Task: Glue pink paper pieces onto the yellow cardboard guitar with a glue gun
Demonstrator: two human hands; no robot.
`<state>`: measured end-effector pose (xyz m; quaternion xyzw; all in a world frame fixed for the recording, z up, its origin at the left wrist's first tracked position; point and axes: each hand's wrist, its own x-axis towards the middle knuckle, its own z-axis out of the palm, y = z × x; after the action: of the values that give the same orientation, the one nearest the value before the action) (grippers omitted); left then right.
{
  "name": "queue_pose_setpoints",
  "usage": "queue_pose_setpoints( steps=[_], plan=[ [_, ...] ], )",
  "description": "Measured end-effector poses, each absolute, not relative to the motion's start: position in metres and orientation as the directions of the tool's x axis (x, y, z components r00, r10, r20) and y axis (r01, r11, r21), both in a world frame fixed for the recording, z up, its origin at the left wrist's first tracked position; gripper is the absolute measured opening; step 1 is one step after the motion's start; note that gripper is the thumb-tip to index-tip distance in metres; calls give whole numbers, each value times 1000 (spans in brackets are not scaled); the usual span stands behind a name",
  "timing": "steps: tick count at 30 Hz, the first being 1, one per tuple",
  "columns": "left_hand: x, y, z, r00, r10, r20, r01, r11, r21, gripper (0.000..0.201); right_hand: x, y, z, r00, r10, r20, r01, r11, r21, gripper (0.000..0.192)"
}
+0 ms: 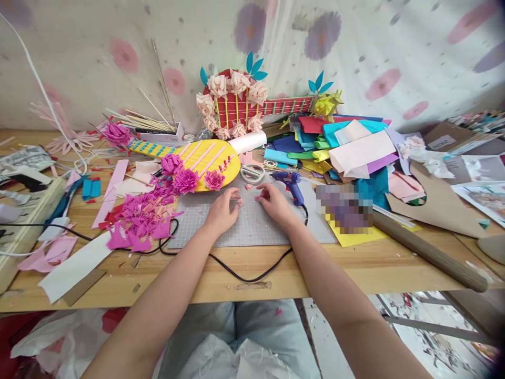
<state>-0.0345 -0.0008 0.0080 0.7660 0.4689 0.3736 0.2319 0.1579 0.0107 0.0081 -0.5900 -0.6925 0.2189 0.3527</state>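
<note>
My left hand is over the grey cutting mat, its fingers curved and apart. A small pale pink paper scrap is right by its fingertips. Facing it, my right hand has thumb and forefinger apart, with a tiny magenta bit at the thumb tip. Just beyond the right hand lies a blue glue gun. White-handled scissors rest between and behind both hands. A yellow paper guitar with magenta paper flowers lies behind my left hand.
Magenta paper pieces are heaped on the left. A black cord loops along the table's front. Coloured paper sheets pile up at right, near a wooden stick. A red paper guitar with pale roses leans at the back.
</note>
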Motion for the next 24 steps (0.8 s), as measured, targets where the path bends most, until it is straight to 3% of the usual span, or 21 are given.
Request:
queue_pose_setpoints(
  steps=[3, 6, 12, 18, 24],
  plan=[
    [-31, -1, 5, 266, 893, 362, 487, -449, 749, 46, 154, 14, 6, 38, 979, 200, 472, 159, -867, 26],
    [-24, -1, 1, 234, 905, 356, 339, -419, 842, 40, 147, 13, 6, 22, 994, 106, 204, 99, -974, 33],
    [-11, 2, -1, 61, 980, 189, 23, -191, 981, 29, 128, 6, 9, -58, 996, 62, -123, 54, -991, 42],
    [-13, 6, -4, 10, 972, 236, 5, -236, 972, 19, 127, 6, 8, -92, 996, 19, -165, 3, -986, 45],
    [-18, 3, -4, 60, 965, 254, 113, -259, 959, 25, 131, 5, 14, -157, 986, 52, 16, 55, -998, 40]
  ],
)
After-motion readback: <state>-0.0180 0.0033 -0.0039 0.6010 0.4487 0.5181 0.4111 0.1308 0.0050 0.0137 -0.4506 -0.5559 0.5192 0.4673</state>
